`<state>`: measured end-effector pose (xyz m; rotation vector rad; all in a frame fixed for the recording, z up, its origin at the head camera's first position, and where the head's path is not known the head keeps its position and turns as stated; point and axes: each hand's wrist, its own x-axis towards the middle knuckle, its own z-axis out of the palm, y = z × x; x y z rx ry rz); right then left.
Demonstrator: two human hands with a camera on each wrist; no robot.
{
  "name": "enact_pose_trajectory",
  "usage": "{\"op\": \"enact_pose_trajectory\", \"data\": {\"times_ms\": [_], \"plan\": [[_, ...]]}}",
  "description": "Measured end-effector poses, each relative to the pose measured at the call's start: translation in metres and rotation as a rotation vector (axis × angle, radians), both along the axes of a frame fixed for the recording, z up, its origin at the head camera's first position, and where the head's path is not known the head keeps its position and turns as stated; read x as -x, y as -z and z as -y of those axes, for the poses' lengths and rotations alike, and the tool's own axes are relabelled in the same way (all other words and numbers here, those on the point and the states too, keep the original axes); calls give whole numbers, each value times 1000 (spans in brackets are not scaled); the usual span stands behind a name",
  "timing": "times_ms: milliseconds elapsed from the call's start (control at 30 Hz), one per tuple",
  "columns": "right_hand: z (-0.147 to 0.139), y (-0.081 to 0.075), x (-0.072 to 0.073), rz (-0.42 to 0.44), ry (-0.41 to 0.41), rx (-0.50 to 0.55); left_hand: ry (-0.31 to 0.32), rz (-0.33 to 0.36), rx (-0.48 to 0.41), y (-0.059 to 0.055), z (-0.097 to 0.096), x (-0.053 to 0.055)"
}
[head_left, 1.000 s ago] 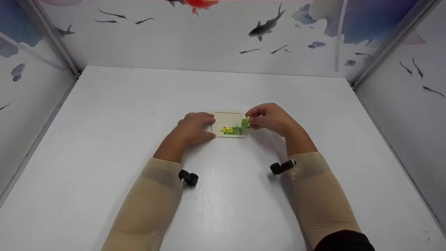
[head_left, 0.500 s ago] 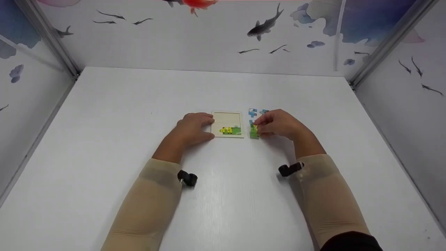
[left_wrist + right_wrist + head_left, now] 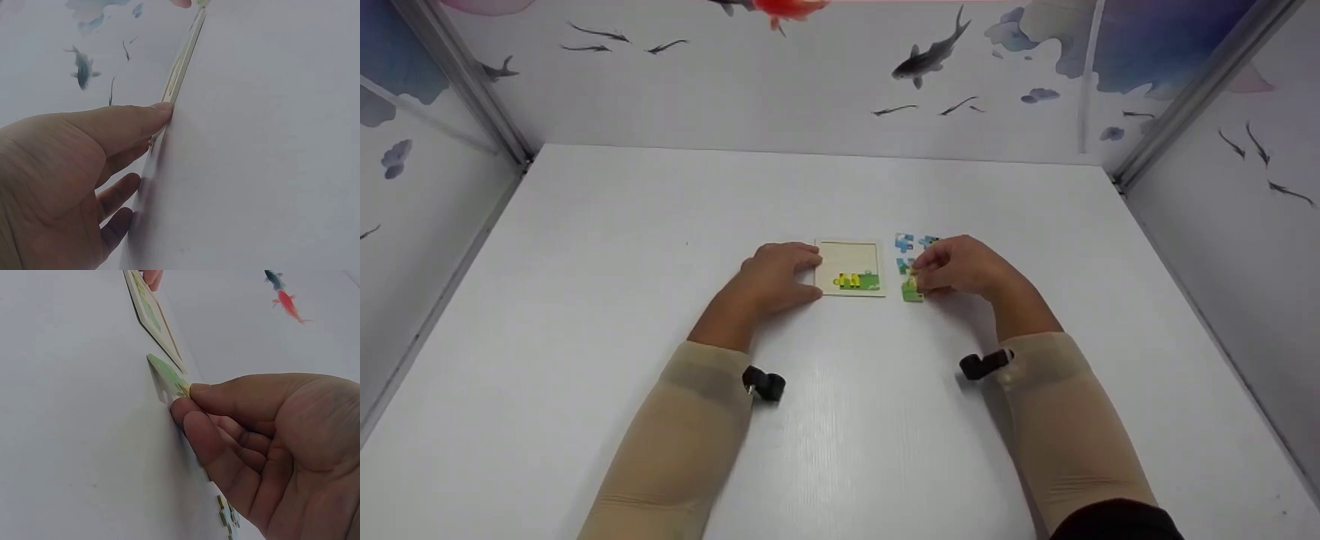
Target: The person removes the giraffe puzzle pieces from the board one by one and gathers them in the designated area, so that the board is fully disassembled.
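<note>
A square wooden puzzle tray (image 3: 851, 259) lies flat in the middle of the white table. Joined green and yellow jigsaw pieces (image 3: 856, 281) sit along its near side. At the tray's left edge, my left hand (image 3: 780, 277) grips it between thumb and fingers; the left wrist view shows the thumb (image 3: 152, 115) on the near corner. Right of the tray, my right hand (image 3: 964, 266) pinches a green jigsaw piece (image 3: 166, 374) with yellow on it between thumb and forefinger. That piece is tilted, one edge raised, and partly covered by the fingers.
Blue jigsaw pieces (image 3: 904, 242) lie on the table just beyond the right hand, some partly hidden by it. White wall panels with painted fish (image 3: 931, 56) enclose the back and sides of the table (image 3: 660, 195).
My right hand has moved right, from the tray's right edge to the loose pieces, carrying the green piece; in the last half second it has shifted slightly. The left hand keeps its place.
</note>
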<state>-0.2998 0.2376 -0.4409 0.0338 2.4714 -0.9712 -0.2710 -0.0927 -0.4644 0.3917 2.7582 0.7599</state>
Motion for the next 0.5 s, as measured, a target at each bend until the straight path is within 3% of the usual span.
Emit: {"op": "enact_pose_trajectory", "data": {"times_ms": [500], "plan": [[5,-4,0,-39,12,1,-16,24,-28,-2,0,-2]]}}
